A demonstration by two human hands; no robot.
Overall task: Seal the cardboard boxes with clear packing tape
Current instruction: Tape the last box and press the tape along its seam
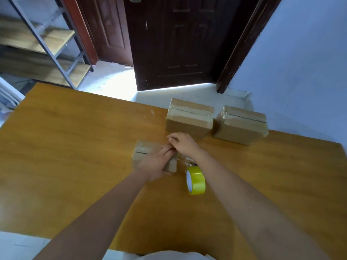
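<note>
Small box [142, 152] on the table [75, 147], long side running left to right. Left hand [155, 164] flat on top, fingers straight, pressing. Right hand [183, 143] just past its right end, fingers curled, pinching tape maybe, hard to tell. Tape roll [196, 180] close by right arm. 2 bigger boxes [189, 117] behind.

Three plain brown cardboard boxes [189, 117] sit right of centre on an orange-brown wooden table [75, 147]. A yellow roll of tape with a white core [195, 180] stands below centre. Dark reddish-brown door [172, 40] at top; pale blue wall [304, 62] at right.
</note>
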